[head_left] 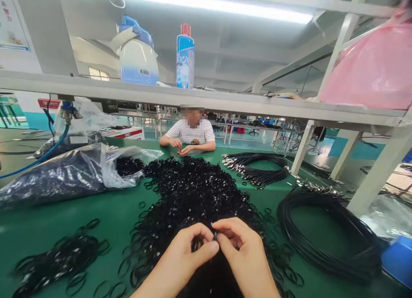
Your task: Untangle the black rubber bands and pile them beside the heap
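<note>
Green tabletop (112, 212) lies beneath a small black piece (215, 236) pinched between the fingertips of the left hand (193, 251) and right hand (246, 244), neither nearer, its long axis too obscured to tell, both hands angled inward, thumbs nearside, above the near part of the pile of black rings (196, 186).

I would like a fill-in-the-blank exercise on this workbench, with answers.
The left hand and right hand hold a small item coloured ____.
In the picture, the bottle stands to the ____ of the jug.
The bottle's cap is coloured ____.
The tabletop is coloured ____.
Missing words: black; right; red; green.
</note>
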{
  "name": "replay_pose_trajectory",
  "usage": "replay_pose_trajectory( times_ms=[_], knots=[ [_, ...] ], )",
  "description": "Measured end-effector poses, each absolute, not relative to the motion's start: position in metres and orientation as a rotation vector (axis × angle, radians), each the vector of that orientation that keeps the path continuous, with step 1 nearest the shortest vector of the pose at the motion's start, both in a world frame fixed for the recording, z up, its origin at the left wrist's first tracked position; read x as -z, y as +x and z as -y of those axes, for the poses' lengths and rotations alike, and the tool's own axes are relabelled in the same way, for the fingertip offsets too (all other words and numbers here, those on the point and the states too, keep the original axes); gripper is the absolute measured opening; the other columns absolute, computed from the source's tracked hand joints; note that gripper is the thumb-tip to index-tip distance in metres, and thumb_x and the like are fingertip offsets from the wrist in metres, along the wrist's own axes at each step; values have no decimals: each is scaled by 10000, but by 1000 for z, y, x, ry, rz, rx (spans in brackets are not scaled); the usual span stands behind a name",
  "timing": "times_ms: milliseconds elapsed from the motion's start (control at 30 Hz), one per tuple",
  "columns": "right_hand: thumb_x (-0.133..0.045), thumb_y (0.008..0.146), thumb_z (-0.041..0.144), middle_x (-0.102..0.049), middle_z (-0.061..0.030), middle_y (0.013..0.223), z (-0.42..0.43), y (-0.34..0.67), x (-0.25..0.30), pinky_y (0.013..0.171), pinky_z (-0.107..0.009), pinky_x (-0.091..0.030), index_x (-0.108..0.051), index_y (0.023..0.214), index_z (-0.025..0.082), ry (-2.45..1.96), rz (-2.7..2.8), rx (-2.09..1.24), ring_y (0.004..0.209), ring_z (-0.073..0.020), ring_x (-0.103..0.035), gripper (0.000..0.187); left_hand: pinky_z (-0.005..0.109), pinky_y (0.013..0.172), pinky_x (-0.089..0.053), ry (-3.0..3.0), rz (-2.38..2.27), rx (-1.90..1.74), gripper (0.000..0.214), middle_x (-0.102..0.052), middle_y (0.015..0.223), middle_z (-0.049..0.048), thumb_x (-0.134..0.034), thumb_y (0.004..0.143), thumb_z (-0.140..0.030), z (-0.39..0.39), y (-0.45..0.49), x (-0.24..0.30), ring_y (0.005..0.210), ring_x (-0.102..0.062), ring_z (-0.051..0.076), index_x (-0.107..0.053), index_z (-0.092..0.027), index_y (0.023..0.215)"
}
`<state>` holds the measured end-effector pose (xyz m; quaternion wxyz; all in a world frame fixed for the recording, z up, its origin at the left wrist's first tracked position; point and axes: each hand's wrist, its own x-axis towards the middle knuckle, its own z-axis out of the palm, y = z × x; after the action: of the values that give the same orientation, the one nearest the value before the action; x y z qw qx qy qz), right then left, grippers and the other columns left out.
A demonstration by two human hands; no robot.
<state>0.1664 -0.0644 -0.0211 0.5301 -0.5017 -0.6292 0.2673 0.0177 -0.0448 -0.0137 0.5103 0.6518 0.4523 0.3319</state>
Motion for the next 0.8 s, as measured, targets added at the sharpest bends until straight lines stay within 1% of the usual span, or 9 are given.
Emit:
replay_pose_trajectory(
  times_ms=[100,133,233,333,433,533,700,733,800],
  knots=[
    [-524,825,139,-678,7,860,72,168,20,662,-228,-484,-703,859,254,-1165,1574,-606,786,-147,-631,216,189,410,-174,1561,-1109,-778,205,-362,496,-105,-602,775,-383,50,14,8,415,-260,42,-588,-183,730],
    [-538,824,160,-683,8,861,73,170,20,690,-235,-484,-707,837,256,-1162,1613,-577,797,-150,-630,196,191,422,-186,1558,-1085,-791,206,-367,495,-102,-618,761,-380,50,13,6,433,-282,47,-603,-179,717],
    [-618,785,245,-701,17,846,75,175,24,746,-262,-488,-715,828,270,-1248,1599,-527,769,-159,-636,108,200,435,-216,1496,-989,-796,229,-477,548,-72,-695,674,-384,46,7,5,474,-336,57,-656,-162,713],
    [-667,737,353,-698,10,788,74,177,30,635,-251,-523,-708,823,251,-1364,1475,-655,678,-164,-629,140,202,421,-219,1389,-958,-792,294,-501,538,-60,-724,624,-436,40,-1,5,453,-340,54,-645,-159,683],
    [-644,745,415,-679,-5,796,76,177,34,582,-245,-527,-681,840,229,-1391,1500,-693,654,-165,-613,212,193,413,-220,1331,-939,-816,283,-545,583,-43,-716,641,-424,38,-5,5,440,-335,41,-621,-162,687],
    [-579,804,403,-655,-11,808,78,177,34,601,-256,-509,-634,852,227,-1384,1614,-624,648,-162,-594,191,187,405,-218,1331,-951,-855,263,-542,589,-35,-699,673,-403,38,-7,2,438,-330,39,-614,-156,706],
    [-482,878,349,-635,-10,779,63,188,37,610,-259,-505,-582,826,236,-1392,1683,-453,683,-176,-603,160,174,388,-153,1386,-1038,-952,289,-366,486,-85,-640,735,-436,35,-23,-6,431,-246,46,-569,-160,688],
    [-474,884,322,-645,-12,791,59,190,39,628,-271,-510,-591,829,239,-1386,1736,-373,696,-181,-614,153,175,388,-135,1396,-1048,-963,303,-326,483,-94,-616,753,-452,34,-27,-8,432,-222,47,-562,-160,689],
    [-478,869,222,-673,-34,925,53,188,42,709,-314,-524,-628,870,248,-1334,1885,-144,820,-217,-638,152,180,390,-101,1390,-1073,-972,322,-328,500,-94,-586,774,-470,31,-35,-9,433,-184,44,-577,-152,729]
  ],
)
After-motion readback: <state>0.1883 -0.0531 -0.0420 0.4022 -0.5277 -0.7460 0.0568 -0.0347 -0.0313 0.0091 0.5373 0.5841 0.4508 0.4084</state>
